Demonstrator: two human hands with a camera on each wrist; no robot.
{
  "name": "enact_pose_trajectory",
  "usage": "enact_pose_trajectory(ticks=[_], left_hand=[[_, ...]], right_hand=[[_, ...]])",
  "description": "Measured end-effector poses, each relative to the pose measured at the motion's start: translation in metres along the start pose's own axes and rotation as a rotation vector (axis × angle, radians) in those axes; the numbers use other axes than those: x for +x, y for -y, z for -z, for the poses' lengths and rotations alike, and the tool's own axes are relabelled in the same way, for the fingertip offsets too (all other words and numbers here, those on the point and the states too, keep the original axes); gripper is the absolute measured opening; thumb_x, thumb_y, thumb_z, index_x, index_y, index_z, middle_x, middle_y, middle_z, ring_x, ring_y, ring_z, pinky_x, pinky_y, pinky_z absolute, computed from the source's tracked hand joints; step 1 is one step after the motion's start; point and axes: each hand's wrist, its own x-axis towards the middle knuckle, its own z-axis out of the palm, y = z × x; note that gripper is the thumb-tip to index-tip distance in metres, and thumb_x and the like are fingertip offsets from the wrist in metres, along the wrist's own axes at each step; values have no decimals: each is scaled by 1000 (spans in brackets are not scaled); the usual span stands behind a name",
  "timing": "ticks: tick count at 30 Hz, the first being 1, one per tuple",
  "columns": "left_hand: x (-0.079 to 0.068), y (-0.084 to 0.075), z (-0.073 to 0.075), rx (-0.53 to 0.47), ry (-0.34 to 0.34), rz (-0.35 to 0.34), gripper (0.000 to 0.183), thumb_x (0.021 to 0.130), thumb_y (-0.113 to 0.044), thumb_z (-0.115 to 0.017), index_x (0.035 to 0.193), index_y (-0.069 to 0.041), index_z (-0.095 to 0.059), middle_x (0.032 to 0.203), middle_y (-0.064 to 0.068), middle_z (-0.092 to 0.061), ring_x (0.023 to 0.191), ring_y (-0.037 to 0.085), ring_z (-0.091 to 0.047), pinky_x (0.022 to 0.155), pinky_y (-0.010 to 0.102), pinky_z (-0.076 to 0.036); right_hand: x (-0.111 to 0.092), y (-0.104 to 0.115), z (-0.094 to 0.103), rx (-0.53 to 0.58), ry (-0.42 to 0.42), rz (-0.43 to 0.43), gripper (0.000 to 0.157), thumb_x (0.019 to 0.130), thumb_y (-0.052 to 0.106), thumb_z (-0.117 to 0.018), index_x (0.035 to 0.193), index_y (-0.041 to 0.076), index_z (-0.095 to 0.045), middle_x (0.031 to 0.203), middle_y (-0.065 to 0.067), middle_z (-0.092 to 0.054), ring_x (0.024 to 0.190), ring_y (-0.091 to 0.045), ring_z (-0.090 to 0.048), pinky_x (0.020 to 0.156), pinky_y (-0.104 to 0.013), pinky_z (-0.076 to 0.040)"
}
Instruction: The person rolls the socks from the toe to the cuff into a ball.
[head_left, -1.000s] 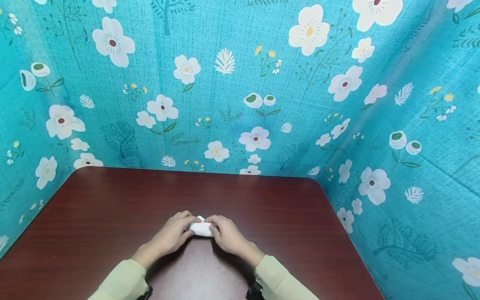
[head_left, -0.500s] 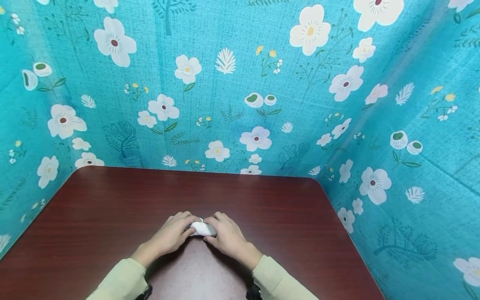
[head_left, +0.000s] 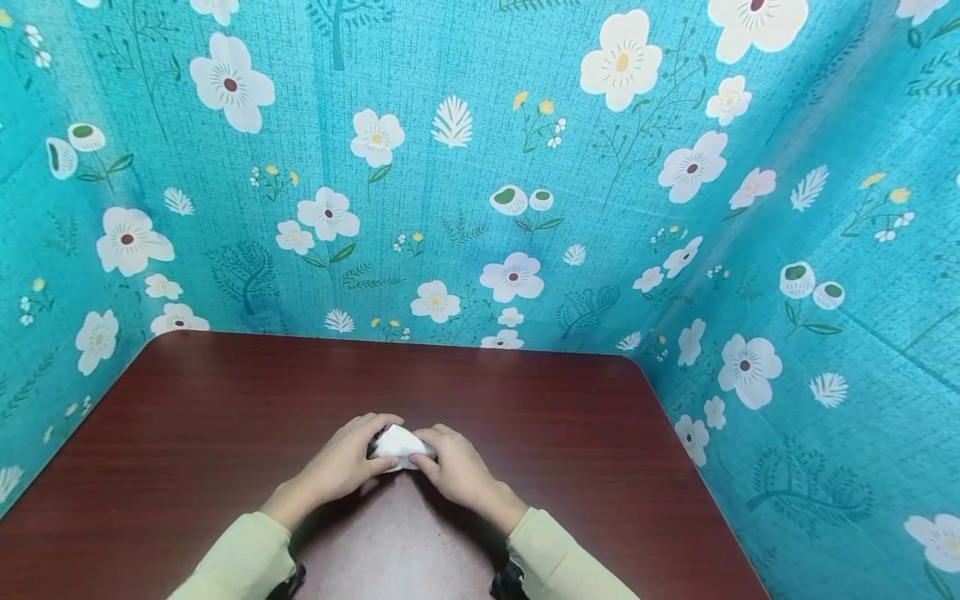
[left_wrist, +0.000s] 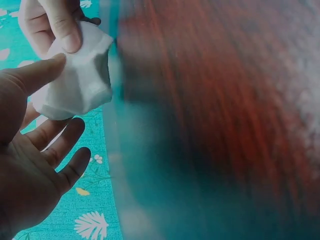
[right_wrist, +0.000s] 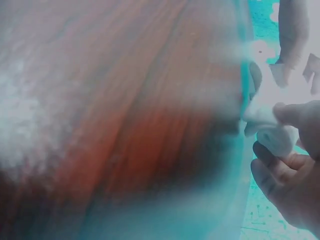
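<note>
A folded, soft white cloth (head_left: 400, 445) is held between both hands, low over the middle of the table. My left hand (head_left: 339, 458) grips its left side, thumb on the near face and fingers at the back. From the right, my right hand (head_left: 461, 473) pinches it with the thumb in front. In the left wrist view the cloth (left_wrist: 82, 82) spreads out with creased edges under both thumbs. Its lower part looks rolled in the right wrist view, where the cloth (right_wrist: 275, 140) meets the right fingers. Something dark (head_left: 378, 434) shows by the left fingers, mostly hidden.
The dark red-brown wooden table (head_left: 247, 400) has rounded far corners. Teal fabric (head_left: 442, 208) printed with flowers hangs behind it and along both sides. Pale sleeves (head_left: 243, 560) cover the forearms, with black straps at both wrists.
The cloth has gone from a compact roll to a wider, peaked shape. My left fingers have lifted and spread from it; the right hand has shifted its thumb and fingers on the cloth.
</note>
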Motion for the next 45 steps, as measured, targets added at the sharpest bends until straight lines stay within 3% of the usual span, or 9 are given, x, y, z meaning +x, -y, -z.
enact_pose_trajectory(ticks=[6,12,18,21,26,31,37,41,45], left_hand=[[0,1,1,-55,-13,2,54,86,-14,-81,134,-17,-58,121,-1,-62,98,14,-56,84,39,-48],[2,1,5,-172,-76,-34,48,87,-9,-79,132,-12,-60,117,2,-64,92,15,-58,80,37,-50],[5,1,12,-308,-93,-7,47,89,-16,-79,132,-15,-60,103,-1,-64,84,18,-58,72,32,-50],[7,0,15,-380,-94,9,47,89,-19,-78,132,-14,-60,99,1,-63,81,20,-58,67,30,-50],[9,-5,20,-467,-95,-6,47,90,-22,-77,132,-10,-60,104,4,-65,85,20,-60,71,31,-53],[11,-7,23,-512,-97,-30,52,90,-23,-78,136,-13,-57,107,6,-66,86,22,-60,72,30,-53],[13,-11,24,-574,-76,-131,60,94,-19,-73,149,-25,-48,124,9,-60,92,25,-61,73,33,-55],[14,-15,25,-561,-46,-192,54,99,-18,-65,150,-27,-48,136,9,-55,98,23,-59,76,34,-55],[14,-18,25,-499,-41,-204,51,100,-20,-65,148,-24,-50,134,7,-55,100,23,-55,77,32,-53]], right_hand=[[2,-1,3,135,5,-22,25,97,20,-68,120,11,-69,109,-1,-68,96,-9,-60,84,-27,-50],[5,1,9,390,-19,-32,26,98,19,-66,123,10,-65,104,-2,-69,77,-5,-61,76,-25,-52],[9,6,18,547,-40,-61,26,101,13,-60,126,8,-63,108,-6,-68,84,-10,-61,71,-27,-53],[11,9,21,625,-30,-91,28,102,9,-57,129,4,-60,105,-11,-68,80,-15,-61,68,-39,-56],[14,8,26,756,7,-134,32,103,5,-53,134,-1,-55,101,-17,-66,78,-19,-59,69,-58,-53],[14,7,30,867,33,-169,33,105,9,-51,136,0,-55,102,-12,-66,78,-15,-60,69,-48,-56],[14,8,35,1064,71,-244,35,107,16,-48,136,-3,-55,100,-4,-64,78,-14,-61,68,-30,-53],[15,9,38,1167,89,-295,36,107,17,-47,136,-5,-54,97,-4,-65,78,-14,-62,68,-29,-53],[16,9,40,1231,98,-326,37,108,15,-45,136,-7,-53,98,-5,-66,79,-15,-62,69,-29,-52]])
